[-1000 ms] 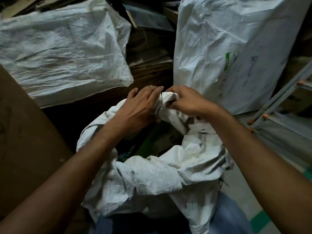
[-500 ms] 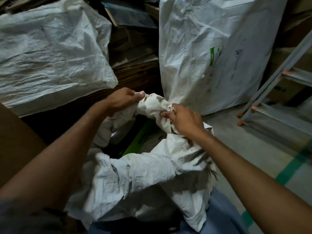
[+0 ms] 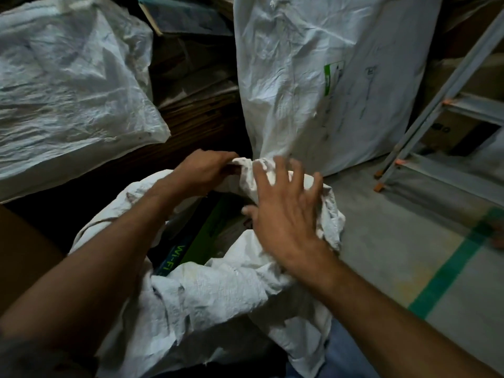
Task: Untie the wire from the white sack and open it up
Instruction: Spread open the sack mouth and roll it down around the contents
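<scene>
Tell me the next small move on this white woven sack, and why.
Probably close the right hand on the crumpled rim of the white woven sack beneath it and pull away from the left hand. The left hand grips the far rim, the right hand is spread open over the rim, and the mouth gapes only partly over a green box inside.

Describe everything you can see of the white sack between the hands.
The white sack looks like crumpled woven plastic, standing upright with its mouth open and rim rolled outward. Inside shows a green box printed "Wi-Fi". The left hand grips the far rim; the right hand is spread open over the right rim, contact unclear. No wire shows.
</scene>
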